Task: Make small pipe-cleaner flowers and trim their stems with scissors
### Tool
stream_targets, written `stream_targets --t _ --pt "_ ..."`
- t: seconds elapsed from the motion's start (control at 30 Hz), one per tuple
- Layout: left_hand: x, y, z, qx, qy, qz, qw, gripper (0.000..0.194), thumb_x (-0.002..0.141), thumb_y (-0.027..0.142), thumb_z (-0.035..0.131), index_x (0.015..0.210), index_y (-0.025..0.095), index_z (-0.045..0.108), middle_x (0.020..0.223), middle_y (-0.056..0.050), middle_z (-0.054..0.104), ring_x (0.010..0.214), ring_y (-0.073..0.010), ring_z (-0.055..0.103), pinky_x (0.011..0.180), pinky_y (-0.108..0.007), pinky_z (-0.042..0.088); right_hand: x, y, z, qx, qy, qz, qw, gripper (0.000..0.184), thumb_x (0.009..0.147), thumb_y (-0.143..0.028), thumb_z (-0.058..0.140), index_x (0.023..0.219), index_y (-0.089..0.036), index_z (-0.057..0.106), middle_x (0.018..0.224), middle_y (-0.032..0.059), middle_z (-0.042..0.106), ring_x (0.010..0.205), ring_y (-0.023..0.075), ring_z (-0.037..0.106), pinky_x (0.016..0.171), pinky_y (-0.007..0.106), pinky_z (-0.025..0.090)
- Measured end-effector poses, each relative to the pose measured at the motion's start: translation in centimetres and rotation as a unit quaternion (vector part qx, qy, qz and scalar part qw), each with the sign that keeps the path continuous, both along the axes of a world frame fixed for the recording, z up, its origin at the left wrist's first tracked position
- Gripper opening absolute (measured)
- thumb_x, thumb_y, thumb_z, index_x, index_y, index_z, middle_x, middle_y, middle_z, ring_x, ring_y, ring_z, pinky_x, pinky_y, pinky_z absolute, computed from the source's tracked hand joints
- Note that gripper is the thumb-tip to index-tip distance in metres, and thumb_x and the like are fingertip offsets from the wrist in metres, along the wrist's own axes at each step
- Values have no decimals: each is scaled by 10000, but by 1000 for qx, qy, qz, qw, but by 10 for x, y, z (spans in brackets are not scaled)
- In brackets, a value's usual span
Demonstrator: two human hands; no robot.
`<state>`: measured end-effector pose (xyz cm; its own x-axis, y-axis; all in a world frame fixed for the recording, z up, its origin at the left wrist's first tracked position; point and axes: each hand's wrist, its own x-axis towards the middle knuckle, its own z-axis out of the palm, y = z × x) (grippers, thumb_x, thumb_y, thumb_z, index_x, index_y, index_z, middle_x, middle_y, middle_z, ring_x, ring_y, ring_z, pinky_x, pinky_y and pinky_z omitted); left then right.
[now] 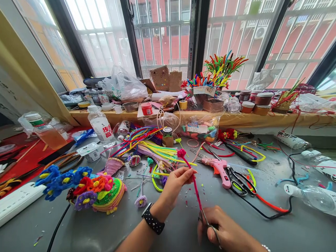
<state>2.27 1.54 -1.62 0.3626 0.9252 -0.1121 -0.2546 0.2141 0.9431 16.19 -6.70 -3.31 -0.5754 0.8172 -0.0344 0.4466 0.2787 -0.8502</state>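
My left hand [181, 180], with a dark dotted watch strap at the wrist, pinches a magenta pipe cleaner [196, 190] between thumb and fingers. The stem's upper end is coiled into a small knob like a flower bud. Its lower end runs down to the blades of a small pair of scissors [215, 233]. My right hand [223, 225] is closed round the scissor handles and slightly blurred; whether the blades touch the stem I cannot tell. To the left sits a crocheted-looking green and yellow piece [111, 196] bearing blue, red and purple pipe-cleaner flowers [65, 180].
Beyond my hands lie bundled pipe cleaners [157, 150], a pink glue gun [216, 169] and black-handled scissors [240, 182]. A black cable [262, 213] curves at right beside plastic bottles [315, 197]. A white power strip [19, 203] is at far left. Jars and bags line the windowsill [236, 120].
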Motion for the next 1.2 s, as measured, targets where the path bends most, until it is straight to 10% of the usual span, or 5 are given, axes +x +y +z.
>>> stream_targets --t 1.2 --pt "-3 1 2 15 -20 78 997 162 646 310 627 685 158 666 604 13 559 587 -66 450 582 -165 342 0 6 -19 19 82 -92 992 723 730 -687 208 396 -128 521 410 -15 351 430 75 364 467 196 295"
